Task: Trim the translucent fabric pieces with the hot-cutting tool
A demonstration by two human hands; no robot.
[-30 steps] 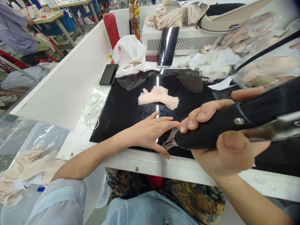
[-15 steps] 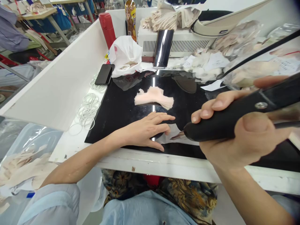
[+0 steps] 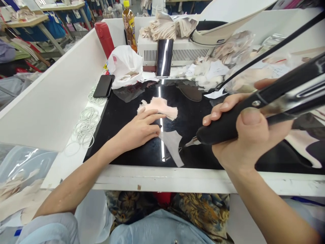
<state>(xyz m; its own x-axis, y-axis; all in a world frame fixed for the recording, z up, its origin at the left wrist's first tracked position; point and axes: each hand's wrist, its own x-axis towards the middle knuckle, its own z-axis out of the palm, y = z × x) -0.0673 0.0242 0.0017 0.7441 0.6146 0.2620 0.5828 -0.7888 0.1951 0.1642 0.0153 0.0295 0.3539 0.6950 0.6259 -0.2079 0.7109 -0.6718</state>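
Note:
My right hand [image 3: 243, 135] is wrapped round the black handle of a corded hand tool [image 3: 256, 108], whose metal tip hovers near a thin pale fabric piece [image 3: 172, 147] on the glossy black work surface [image 3: 200, 118]. My left hand [image 3: 138, 130] lies on the black surface with its fingers stretched toward a small stack of pale pink fabric pieces [image 3: 158, 106], fingertips touching the stack's near edge. The left hand holds nothing that I can see.
A black phone [image 3: 103, 86], white rings [image 3: 85, 125], a white plastic bag [image 3: 125, 66], a red flask [image 3: 104, 37], a drink bottle [image 3: 129, 22] and a white machine box [image 3: 177, 51] stand at the back. Bags of fabric lie right and lower left. A white partition [image 3: 50, 95] borders the left.
My left hand has moved away from the thin fabric piece near the front edge and reached forward to the pink stack. The right hand with the tool has risen slightly.

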